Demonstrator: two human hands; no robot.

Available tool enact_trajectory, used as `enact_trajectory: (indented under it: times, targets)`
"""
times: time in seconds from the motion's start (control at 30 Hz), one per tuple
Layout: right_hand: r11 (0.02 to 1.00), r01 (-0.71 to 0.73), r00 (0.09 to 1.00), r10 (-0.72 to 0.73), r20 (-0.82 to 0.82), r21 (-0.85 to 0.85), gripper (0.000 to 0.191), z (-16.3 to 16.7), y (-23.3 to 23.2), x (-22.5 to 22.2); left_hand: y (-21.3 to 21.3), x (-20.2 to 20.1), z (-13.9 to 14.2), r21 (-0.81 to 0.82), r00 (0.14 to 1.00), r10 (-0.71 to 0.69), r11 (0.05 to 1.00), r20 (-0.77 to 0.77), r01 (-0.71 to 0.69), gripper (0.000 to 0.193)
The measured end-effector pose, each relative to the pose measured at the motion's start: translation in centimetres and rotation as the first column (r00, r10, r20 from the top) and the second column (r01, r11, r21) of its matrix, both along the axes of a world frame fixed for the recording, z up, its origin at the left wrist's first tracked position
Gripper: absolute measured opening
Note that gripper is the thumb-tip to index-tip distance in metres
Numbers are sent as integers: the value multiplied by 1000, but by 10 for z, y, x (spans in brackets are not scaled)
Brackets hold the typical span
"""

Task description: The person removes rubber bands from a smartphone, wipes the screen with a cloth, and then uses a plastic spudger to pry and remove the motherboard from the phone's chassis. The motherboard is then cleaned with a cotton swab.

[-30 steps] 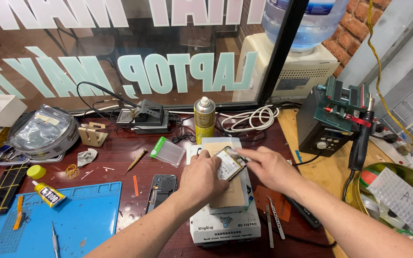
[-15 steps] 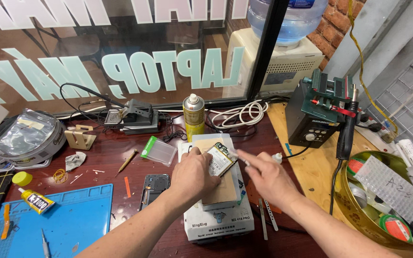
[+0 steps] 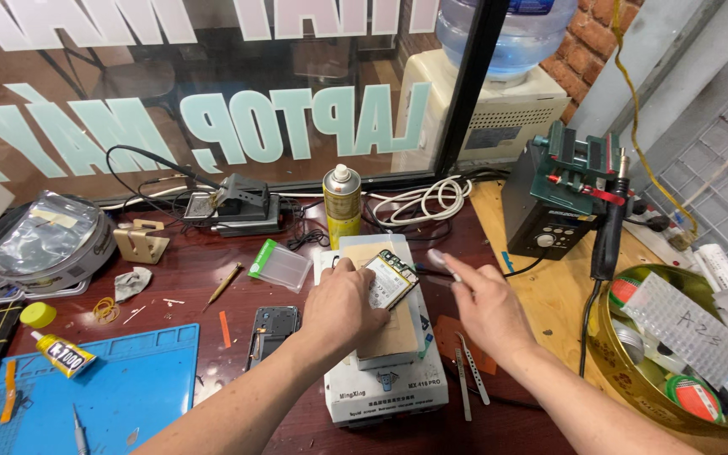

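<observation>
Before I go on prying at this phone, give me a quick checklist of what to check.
1. Left hand presses the phone down: ok.
2. Phone rests on the white heating station, not hanging off: ok.
3. Right hand holds the thin tool: ok.
4. Tool tip in the phone's seam: cannot tell.
5. Spare tweezers lie beside the station, within reach: ok.
6. Station switched on: cannot tell.

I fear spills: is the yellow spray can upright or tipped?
Upright: the spray can stands on its base behind the left hand, nozzle pointing up.
</observation>
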State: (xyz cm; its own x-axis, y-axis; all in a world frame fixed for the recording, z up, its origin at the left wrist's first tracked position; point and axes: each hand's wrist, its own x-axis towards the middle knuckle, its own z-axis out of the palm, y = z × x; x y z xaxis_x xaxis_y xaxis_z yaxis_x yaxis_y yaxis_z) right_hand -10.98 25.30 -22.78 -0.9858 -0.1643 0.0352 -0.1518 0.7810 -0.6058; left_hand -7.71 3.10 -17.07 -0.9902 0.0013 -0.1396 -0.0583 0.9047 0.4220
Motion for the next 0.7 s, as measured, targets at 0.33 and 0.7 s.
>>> enact_trajectory:
  times: [0.33,0.7]
  targets:
    - [988,-137,991,137,12,65,48,10,-11,-7,-2,0,-3,3,1000,-1,1000,-11,1,50]
    - [977,-88,996,85,25,195,46,28,-20,-3,-3,1,0,10,1000,-8,1000,-20,9,54]
